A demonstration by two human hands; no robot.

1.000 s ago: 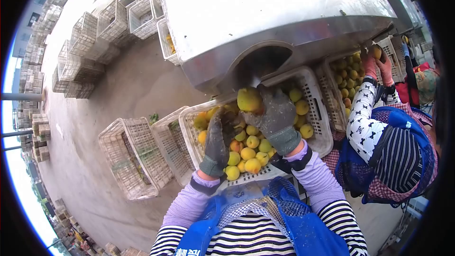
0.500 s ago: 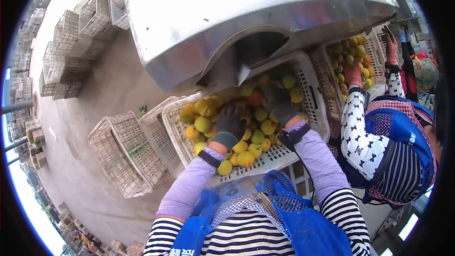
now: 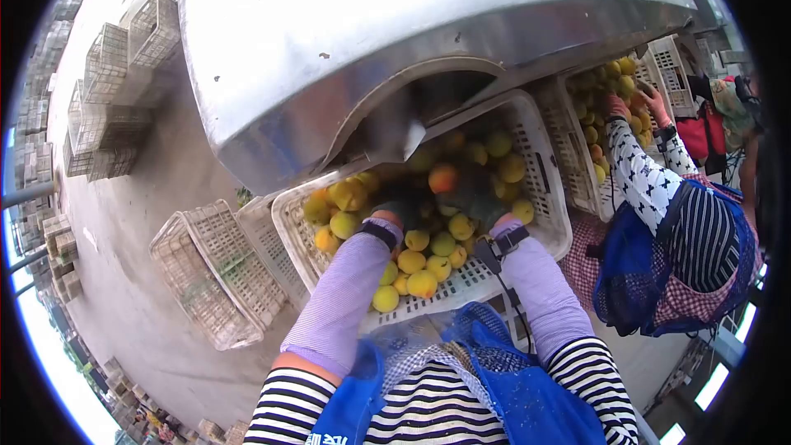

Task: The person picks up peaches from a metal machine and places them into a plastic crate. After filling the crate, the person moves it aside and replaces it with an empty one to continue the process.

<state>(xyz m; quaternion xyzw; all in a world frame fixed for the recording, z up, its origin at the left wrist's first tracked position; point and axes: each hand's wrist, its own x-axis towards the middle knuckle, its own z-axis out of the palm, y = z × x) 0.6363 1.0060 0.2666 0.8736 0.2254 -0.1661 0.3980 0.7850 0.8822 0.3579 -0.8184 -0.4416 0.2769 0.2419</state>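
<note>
A white plastic crate in front of me holds many yellow-green peaches, some blushed red. My left hand, in a dark glove, reaches down among them near the crate's middle, its fingers lost in shadow and blur. Beside it on the right, my right hand, gloved the same way, lies over the fruit. An orange-red peach shows right at the fingers of the right hand; I cannot tell whether they grip it.
A metal machine housing with an arched opening overhangs the crate's far side. Stacked crates stand at left on the concrete floor. To the right, a co-worker has both hands in another crate of peaches.
Both my hands have moved deeper into the fruit and closer together, the left one going right and away from me. The orange-red peach now shows between them. The co-worker's arms have shifted.
</note>
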